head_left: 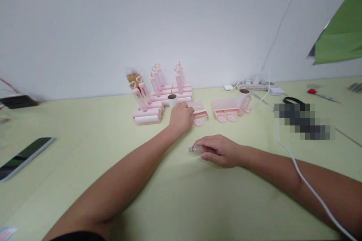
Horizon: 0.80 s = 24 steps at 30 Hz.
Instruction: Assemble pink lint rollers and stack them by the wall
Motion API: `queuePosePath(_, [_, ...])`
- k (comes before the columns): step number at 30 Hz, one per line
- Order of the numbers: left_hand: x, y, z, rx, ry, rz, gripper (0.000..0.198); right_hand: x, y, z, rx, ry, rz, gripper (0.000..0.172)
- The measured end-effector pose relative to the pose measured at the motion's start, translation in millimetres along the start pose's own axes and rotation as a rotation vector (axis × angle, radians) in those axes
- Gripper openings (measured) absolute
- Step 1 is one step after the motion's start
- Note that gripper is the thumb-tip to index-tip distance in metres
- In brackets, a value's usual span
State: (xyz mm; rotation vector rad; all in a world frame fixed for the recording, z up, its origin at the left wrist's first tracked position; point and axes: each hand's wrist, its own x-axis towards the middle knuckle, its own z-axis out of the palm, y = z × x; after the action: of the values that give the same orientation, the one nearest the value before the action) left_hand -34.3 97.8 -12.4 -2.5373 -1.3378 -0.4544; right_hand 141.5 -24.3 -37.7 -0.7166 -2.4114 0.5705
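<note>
My left hand point(181, 116) reaches far across the pale green table point(85, 165) with its fingers curled over a pink plastic piece point(199, 110) beside a small roll with a brown core point(172, 100). A cluster of pink plastic holder parts point(158, 96) stands just behind it by the wall. My right hand point(220, 150) rests on the table nearer to me, closed around a small clear plastic item point(194, 149) that sticks out to the left.
A pink tray with a second roll point(232, 107) sits right of the cluster. A white cable point(299, 169) crosses my right forearm. A power strip point(261, 86), red-handled scissors point(321, 94) and a green sheet point(342, 41) lie right; a phone point(24, 156) lies left.
</note>
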Motion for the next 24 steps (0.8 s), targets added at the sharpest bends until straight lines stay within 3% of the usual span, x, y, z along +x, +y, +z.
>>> queuePosePath(6, [9, -2, 15.0, 0.08, 0.005, 0.033, 0.031, 2, 0, -3, 0.046, 0.021, -0.002, 0.038])
queuePosePath(17, [-13, -7, -2.3, 0.05, -0.015, 0.23, 0.049, 0, 2, -3, 0.066, 0.038, 0.04, 0.037])
queuePosePath(24, [-15, -18, 3.2, 0.075, -0.02, 0.274, 0.053, 1, 1, -3, 0.077, 0.05, 0.058, 0.038])
